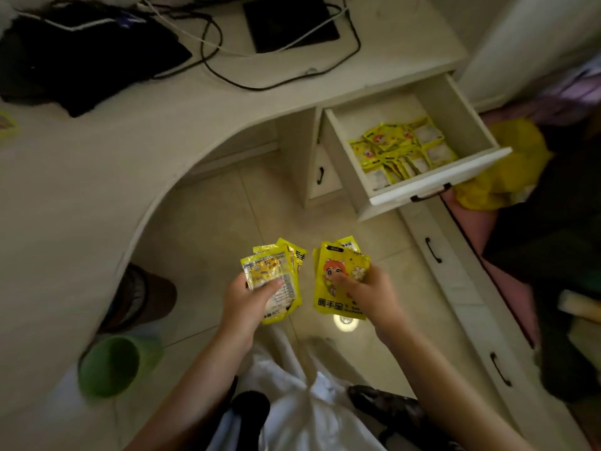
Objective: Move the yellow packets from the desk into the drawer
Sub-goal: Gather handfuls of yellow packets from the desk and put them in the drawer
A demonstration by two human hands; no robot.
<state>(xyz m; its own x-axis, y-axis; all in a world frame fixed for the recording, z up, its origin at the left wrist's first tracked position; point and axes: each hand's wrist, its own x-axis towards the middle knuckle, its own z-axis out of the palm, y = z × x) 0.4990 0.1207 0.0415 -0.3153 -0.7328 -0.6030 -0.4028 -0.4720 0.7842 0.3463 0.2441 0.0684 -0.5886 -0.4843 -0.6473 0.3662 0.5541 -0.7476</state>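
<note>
The left hand [252,296] grips a small stack of yellow packets [276,275], with the thumb lying across the top one and the other fingers curled under the stack. These packets show their printed back side. The right hand [367,292] grips a second stack of packets [338,281], thumb on the front, where a cartoon face with red hair is printed. Both stacks are held near the person, above the tiled floor [208,222], just beside each other but apart.

Far on the right, the drawer [439,182] of the desk [97,151] stands pulled out. More yellow packets [400,151] lie inside it, piled at its near end, some face down. On the desk top, far left, lies a black cloth [84,56], and black and white cables [214,47] run beside a dark flat pad [289,21]. A green cup [113,366] stands at the near left
</note>
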